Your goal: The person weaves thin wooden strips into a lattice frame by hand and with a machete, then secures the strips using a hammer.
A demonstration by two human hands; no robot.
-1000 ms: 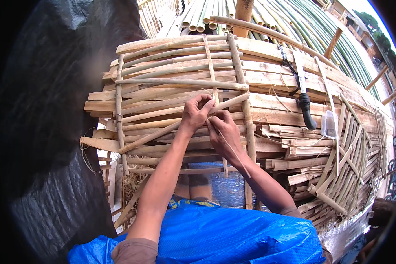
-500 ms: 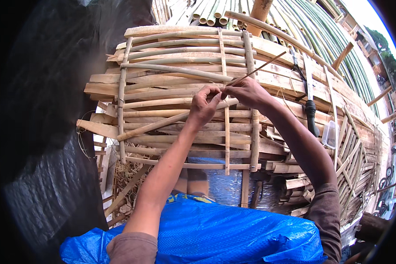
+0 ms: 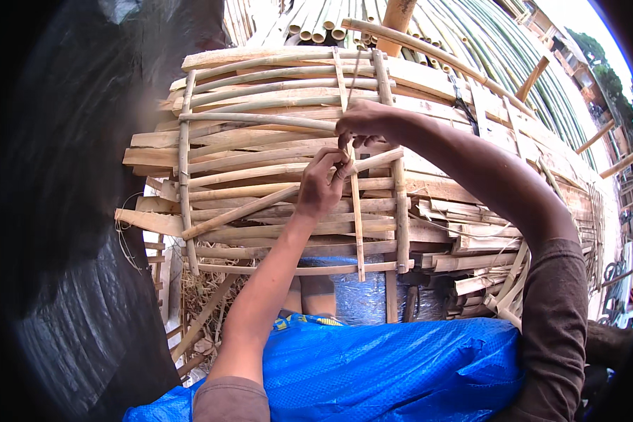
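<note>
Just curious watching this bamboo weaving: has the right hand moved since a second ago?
Yes. The right hand has climbed up the thin upright slat, above the left hand.

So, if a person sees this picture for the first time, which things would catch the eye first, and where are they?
In the centre lies a pale lattice of split bamboo strips, where the left hand and the right hand meet at a thin upright slat. Next comes the bright blue plastic sheet along the lower edge. A crumpled black plastic sheet fills the left side, and long green bamboo poles lie at the top right.
</note>
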